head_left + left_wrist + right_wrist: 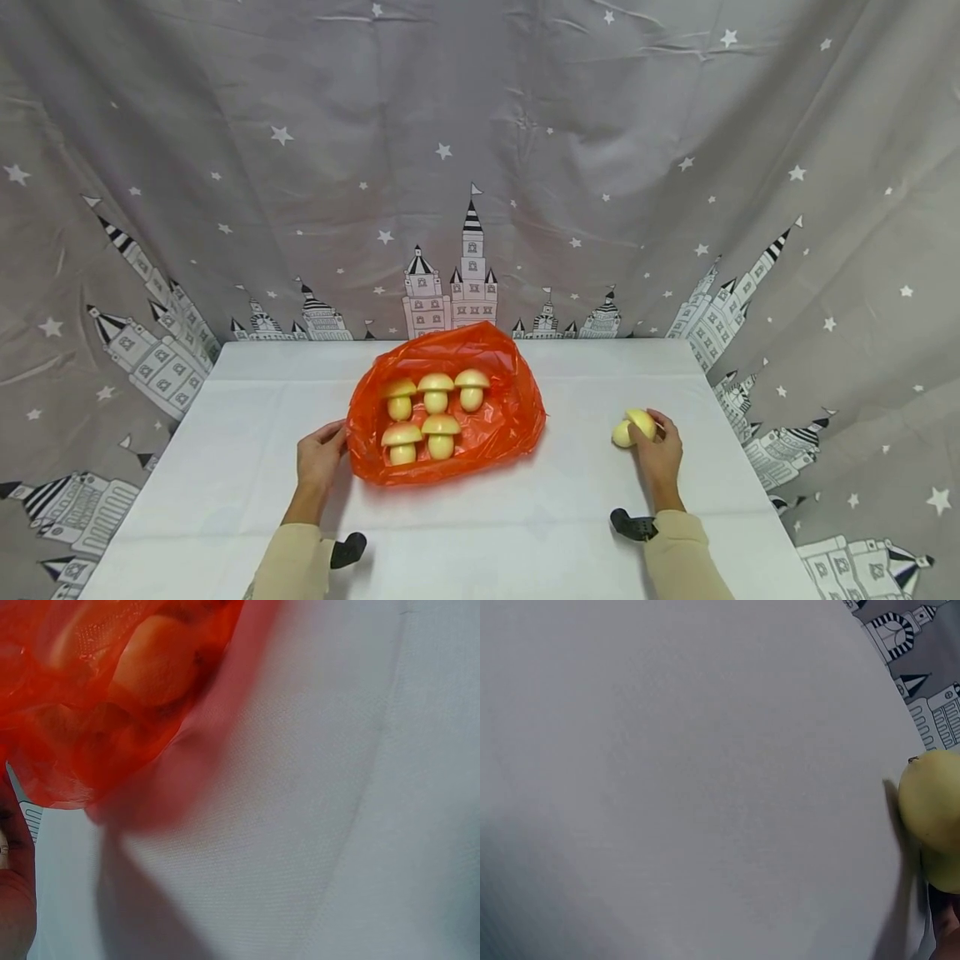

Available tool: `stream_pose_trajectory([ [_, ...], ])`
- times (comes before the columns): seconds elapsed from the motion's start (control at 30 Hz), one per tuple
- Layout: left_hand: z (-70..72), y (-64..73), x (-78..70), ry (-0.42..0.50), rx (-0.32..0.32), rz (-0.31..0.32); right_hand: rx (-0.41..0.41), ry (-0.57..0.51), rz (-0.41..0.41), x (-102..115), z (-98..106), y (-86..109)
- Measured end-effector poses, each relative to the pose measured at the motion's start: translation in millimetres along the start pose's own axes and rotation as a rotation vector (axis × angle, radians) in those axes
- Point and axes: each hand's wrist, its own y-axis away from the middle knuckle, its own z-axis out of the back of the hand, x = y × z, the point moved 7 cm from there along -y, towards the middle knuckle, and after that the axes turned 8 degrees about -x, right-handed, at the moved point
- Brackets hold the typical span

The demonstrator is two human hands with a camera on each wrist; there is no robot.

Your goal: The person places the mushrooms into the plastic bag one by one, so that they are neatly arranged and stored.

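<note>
A red plastic bag (498, 425) lies with its mouth wide open, its thin film also filling the upper left of the left wrist view. Inside it stand several yellow mushroom-shaped pieces (435, 392), each with a domed cap on a rounded stalk. My left hand (318, 458) grips the bag's left edge, fingertips partly hidden by the film. Off to the right, my right hand (662, 454) holds another yellow mushroom-shaped piece (640, 419) by its cap, the stalk pointing left. In the right wrist view that piece (934, 799) shows a small dark nub.
A white cloth (480, 542) covers the table. Behind and beside it hangs a grey curtain (337, 167) printed with castles and stars. Black wrist-camera mounts (633, 525) stick out inward from both sleeves.
</note>
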Motion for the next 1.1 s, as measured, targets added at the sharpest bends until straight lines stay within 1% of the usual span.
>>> stream_pose_trajectory([
  [0.13, 1.0, 0.6, -1.1, -0.001, -0.003, 0.001, 0.018, -0.014, 0.038, 4.5, -6.1, 2.7],
  [0.2, 0.8, 0.8, -1.8, 0.010, -0.005, -0.009, 0.026, -0.017, 0.050, 5.3, -8.8, 3.9],
  [0.4, -0.5, 0.5, -2.7, 0.034, -0.003, -0.036, 0.045, -0.042, 0.055, 4.7, -16.4, 9.1],
  [0.63, -0.8, 0.0, -1.6, 0.036, -0.007, -0.034, 0.056, -0.084, 0.066, 7.8, -26.8, 14.5],
  [0.83, -1.1, -0.3, -1.8, 0.000, -0.005, -0.037, 0.083, -0.078, 0.081, 11.8, -37.6, 21.2],
  [1.1, -1.3, -0.7, -2.3, 0.013, -0.001, -0.042, 0.143, -0.070, 0.082, 12.8, -52.5, 28.7],
])
